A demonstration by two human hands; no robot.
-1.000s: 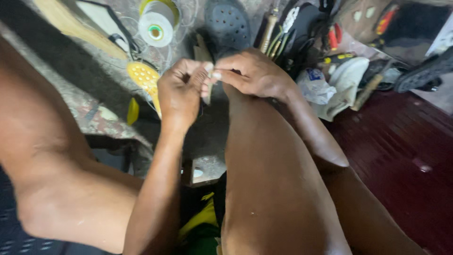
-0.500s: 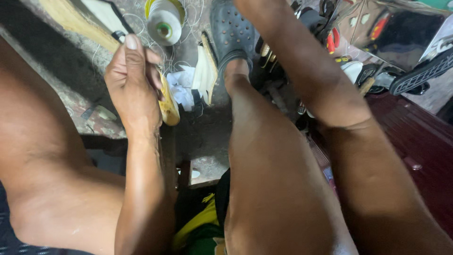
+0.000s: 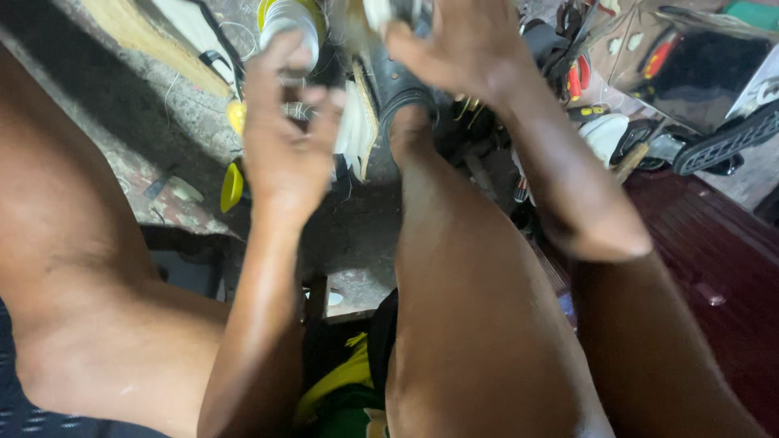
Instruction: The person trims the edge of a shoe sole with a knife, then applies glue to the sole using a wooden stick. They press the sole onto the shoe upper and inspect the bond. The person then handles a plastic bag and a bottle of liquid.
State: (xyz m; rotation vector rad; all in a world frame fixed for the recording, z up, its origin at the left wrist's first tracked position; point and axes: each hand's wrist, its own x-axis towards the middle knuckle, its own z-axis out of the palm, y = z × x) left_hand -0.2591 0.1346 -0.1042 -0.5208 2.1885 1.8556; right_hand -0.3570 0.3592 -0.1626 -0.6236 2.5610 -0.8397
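Raising both hands over your knees, your left hand (image 3: 286,138) half-curls loosely, holding nothing, near the white thread spool (image 3: 290,20), while your right hand (image 3: 454,45) pinches a blurred pale scrap (image 3: 378,11), work unfinished.

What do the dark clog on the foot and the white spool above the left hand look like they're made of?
The clog looks like moulded rubber or foam, matte dark grey, going by its smooth, thick, rounded strap. The spool seems to be wound white thread, with fine loose strands trailing near the left hand; its yellow rim looks like glossy plastic. Blur leaves both uncertain.
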